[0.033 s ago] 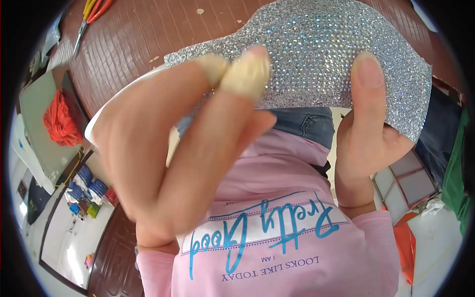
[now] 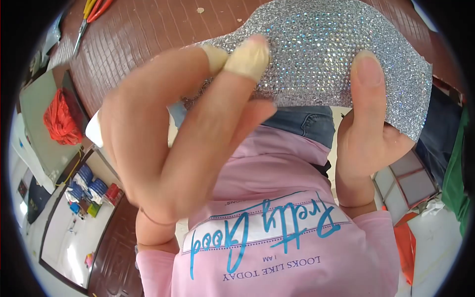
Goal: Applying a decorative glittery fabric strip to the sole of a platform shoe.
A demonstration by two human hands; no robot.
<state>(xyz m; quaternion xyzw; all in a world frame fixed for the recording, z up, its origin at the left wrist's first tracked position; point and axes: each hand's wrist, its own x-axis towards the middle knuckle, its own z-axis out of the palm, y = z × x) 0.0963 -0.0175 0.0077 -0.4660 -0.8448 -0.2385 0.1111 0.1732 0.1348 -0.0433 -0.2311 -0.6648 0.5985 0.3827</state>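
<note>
A curved, silver glitter piece point(image 2: 307, 59) covered with rows of small shiny stones spans the upper middle of the head view. My right hand point(image 2: 368, 119) grips its right part, the thumb flat on the stones and the other fingers hidden beneath. My left hand point(image 2: 168, 133) is over the left end, fingers bent and drawn together. Two of its fingertips wear pale yellow coverings and lie over the stones. Whether anything small is between them is hidden. Something white point(image 2: 94, 129) shows past the outer side of this hand.
Scissors point(image 2: 81, 32) with orange and yellow handles lie on the brown, crocodile-patterned tabletop point(image 2: 133, 32) at the far left. Left of me is a red plastic bag point(image 2: 62, 116). A grey-panelled box point(image 2: 408, 178) stands low on the right, near green cloth point(image 2: 455, 168).
My left hand has shifted slightly up and away from me across the glitter piece, covering more of its left end. My right hand keeps its grip in the same place.
</note>
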